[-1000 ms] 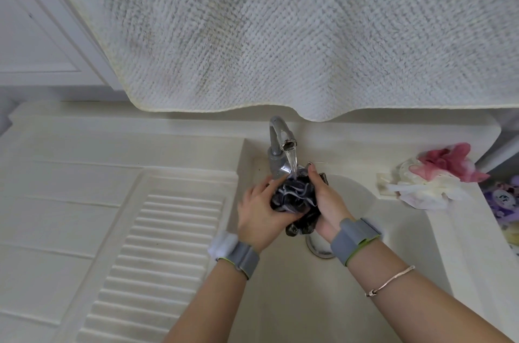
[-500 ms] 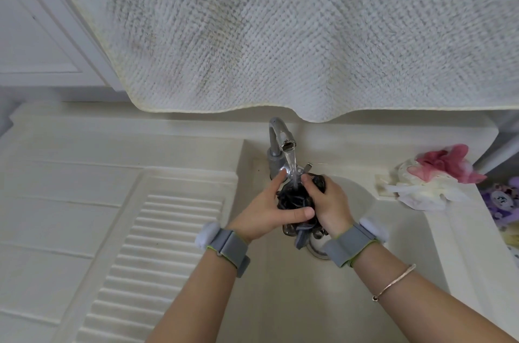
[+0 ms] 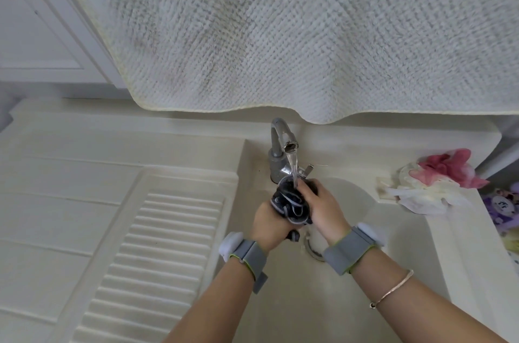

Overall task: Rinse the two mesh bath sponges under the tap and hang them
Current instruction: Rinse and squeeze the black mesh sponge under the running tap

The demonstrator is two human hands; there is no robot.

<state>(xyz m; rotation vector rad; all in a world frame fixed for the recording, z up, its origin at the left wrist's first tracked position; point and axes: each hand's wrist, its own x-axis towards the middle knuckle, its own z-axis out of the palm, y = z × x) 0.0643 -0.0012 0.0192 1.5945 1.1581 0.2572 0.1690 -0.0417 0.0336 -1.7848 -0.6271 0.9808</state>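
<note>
A dark grey mesh sponge (image 3: 290, 206) with white streaks is squeezed between both my hands, right under the stream from the grey tap (image 3: 280, 143). My left hand (image 3: 268, 226) grips it from below and the left. My right hand (image 3: 323, 209) grips it from the right, fingers curled over its top where the water lands. A pink and white mesh sponge (image 3: 438, 179) lies on the right ledge of the sink (image 3: 379, 272), apart from both hands.
A large white towel (image 3: 280, 33) hangs overhead, its edge just above the tap. A ribbed draining board (image 3: 157, 252) slopes to the left of the basin. The drain (image 3: 311, 247) sits below my hands. Purple items (image 3: 502, 205) lie beyond the sink's right edge.
My hands have turned and kneaded the dark sponge under the running water; the left hand has slid from the sponge's side to beneath it. The pink sponge has not moved.
</note>
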